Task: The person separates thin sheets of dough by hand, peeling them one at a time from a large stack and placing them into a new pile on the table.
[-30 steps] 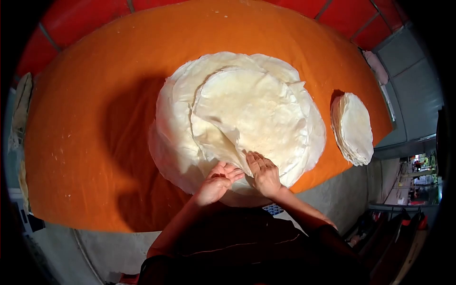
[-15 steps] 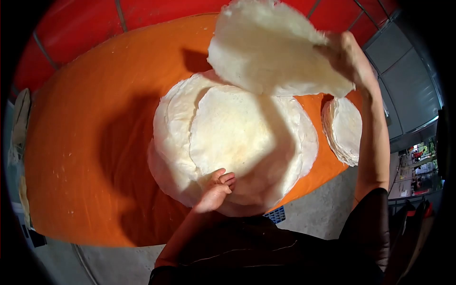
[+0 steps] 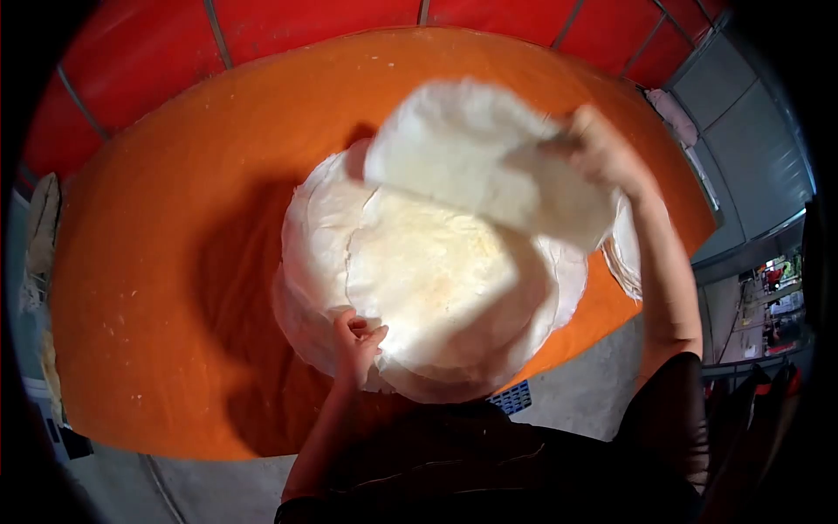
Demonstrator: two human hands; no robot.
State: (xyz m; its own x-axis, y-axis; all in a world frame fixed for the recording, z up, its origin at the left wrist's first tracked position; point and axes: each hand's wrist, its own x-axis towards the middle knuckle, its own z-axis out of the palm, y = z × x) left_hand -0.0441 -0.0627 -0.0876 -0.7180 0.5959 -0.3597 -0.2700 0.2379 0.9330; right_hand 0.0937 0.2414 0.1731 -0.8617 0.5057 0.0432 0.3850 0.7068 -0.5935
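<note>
A large stack of thin, pale round flatbread sheets (image 3: 428,271) lies on the orange cloth. In the air over its far side hangs a single flatbread sheet (image 3: 471,157), slightly blurred, its right edge gripped by my right hand (image 3: 602,157). At the near left of the stack, my left hand (image 3: 356,348) rests with curled fingers by the edge of the top sheet. Whether those fingers pinch that edge cannot be made out. A smaller pile of flatbreads (image 3: 625,253) stands to the right, partly hidden behind my right forearm.
An orange cloth (image 3: 157,262) covers the table, with a red tiled wall (image 3: 314,26) behind it. Grey panels (image 3: 742,148) stand at the right. Below the near edge, a blue crate (image 3: 515,397) sits on the concrete floor.
My right hand has brought the held sheet lower and nearer, over the stack. My left hand has shifted slightly left, and its fingers have curled more at the top sheet's edge.
</note>
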